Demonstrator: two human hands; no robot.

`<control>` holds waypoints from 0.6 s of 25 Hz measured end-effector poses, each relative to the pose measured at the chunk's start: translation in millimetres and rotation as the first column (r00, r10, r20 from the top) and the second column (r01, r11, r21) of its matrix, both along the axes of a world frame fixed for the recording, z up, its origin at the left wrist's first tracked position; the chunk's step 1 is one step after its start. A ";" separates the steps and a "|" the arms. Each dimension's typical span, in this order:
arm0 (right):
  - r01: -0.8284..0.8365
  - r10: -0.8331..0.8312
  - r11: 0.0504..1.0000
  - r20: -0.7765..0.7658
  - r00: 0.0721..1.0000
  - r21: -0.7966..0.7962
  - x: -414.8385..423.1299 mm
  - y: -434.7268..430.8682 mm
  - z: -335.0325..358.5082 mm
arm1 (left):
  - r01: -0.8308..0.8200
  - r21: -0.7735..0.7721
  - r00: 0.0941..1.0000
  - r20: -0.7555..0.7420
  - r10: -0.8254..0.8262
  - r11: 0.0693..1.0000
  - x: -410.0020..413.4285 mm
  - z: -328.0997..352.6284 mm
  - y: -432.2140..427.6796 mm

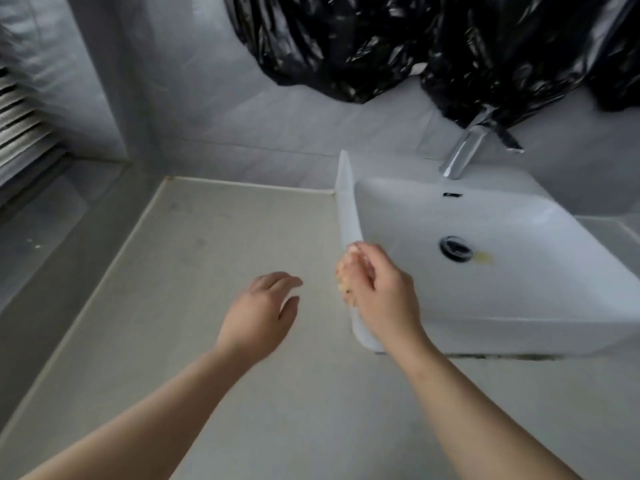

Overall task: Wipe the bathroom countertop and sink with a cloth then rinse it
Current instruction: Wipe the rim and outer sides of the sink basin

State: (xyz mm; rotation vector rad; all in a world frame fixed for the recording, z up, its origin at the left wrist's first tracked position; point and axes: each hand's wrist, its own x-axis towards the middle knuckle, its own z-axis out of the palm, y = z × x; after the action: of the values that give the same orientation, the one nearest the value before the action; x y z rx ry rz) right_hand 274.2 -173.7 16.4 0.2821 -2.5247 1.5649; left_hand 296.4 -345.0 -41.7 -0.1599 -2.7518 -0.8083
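Observation:
A white square sink [540, 216] stands on a pale grey countertop [214, 251]. My right hand [384, 285] is closed around a small yellowish cloth [346, 275], pressing it against the sink's left rim near the front corner. Only a bunched edge of the cloth shows past my fingers. My left hand [263, 306] hovers over the countertop just left of the sink, fingers apart and holding nothing. A chrome faucet [464, 150] leans over the back of the basin. The drain [456, 248] has a yellowish stain beside it.
A black plastic bag [433, 46] hangs over the wall behind the faucet. Grey tiled walls close off the back and left. A slatted vent [24, 123] sits at far left. The countertop runs along a low ledge on its left side.

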 end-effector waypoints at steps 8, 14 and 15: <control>0.199 -0.049 0.945 0.490 0.870 -0.258 -100.6 133.4 29.3 | 0.056 0.116 0.994 -0.095 -0.045 0.992 -83.4 51.1 125.8; 0.008 0.157 0.948 0.494 0.855 -0.317 -119.5 165.9 -4.6 | 0.064 -0.120 0.996 0.068 -0.056 0.991 -115.4 35.1 157.8; 0.034 0.120 0.956 0.495 0.860 -0.290 -122.5 165.6 -10.8 | 0.073 -0.166 0.994 0.097 -0.057 0.983 -121.5 34.0 159.1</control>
State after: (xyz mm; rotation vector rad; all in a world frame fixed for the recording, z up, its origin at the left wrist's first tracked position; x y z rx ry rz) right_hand 151.7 -8.1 5.6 -0.1393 -2.5900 2.2481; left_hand 174.9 -185.9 -7.7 -0.2529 -2.9161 -0.6100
